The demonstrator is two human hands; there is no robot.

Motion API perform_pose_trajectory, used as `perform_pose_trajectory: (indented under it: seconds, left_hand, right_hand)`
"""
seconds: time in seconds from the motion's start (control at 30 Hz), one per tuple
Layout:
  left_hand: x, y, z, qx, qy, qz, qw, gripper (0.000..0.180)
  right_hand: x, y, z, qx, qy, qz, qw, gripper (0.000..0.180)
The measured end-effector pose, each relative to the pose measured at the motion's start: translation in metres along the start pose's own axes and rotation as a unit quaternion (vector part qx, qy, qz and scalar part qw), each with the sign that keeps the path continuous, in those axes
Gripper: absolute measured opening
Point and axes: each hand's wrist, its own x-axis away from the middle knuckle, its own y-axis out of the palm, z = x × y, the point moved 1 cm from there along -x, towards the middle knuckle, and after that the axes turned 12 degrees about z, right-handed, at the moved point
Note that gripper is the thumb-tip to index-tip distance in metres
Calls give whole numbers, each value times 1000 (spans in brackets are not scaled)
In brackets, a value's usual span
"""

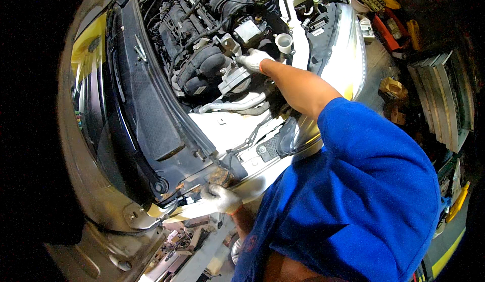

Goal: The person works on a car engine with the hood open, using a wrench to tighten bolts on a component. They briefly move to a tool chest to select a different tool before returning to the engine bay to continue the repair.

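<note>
My right hand [253, 60], in a white glove with an orange cuff, reaches into the engine bay. Its fingers are closed beside a metal bracket [230, 44]; what they hold, if anything, is hidden. Just below lies a silver-grey housing [234, 80], next to a ribbed black air duct [201, 64]. A pale filler neck [284, 43] stands right of the hand. My left hand [221, 199], gloved too, rests on the white fender [252, 183] near the corner of the windscreen cowl, its fingers laid over the edge.
Slim silver tools [140, 49] lie on the black cowl [146, 100]. The lit headlamp [341, 49] borders the bay on the right. Beyond it, a red tray [391, 29], a yellowish block-shaped part [393, 87] and stacked metal panels [439, 97] stand on the floor.
</note>
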Motion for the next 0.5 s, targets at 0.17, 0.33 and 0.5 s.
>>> perform_pose_trajectory:
  seconds: [0.17, 0.33, 0.5]
  left_hand:
    - [2, 3, -2, 14, -5, 14, 1000, 18]
    - [0, 4, 5, -17, -36, -10, 999, 20]
    - [1, -1, 2, -20, -20, 0, 1000, 20]
  right_hand:
    - [-30, 0, 20, -224, 219, 172, 934, 78]
    - [-52, 9, 40, -237, 240, 181, 924, 82]
    - [1, -6, -8, 27, -1, -37, 999, 89]
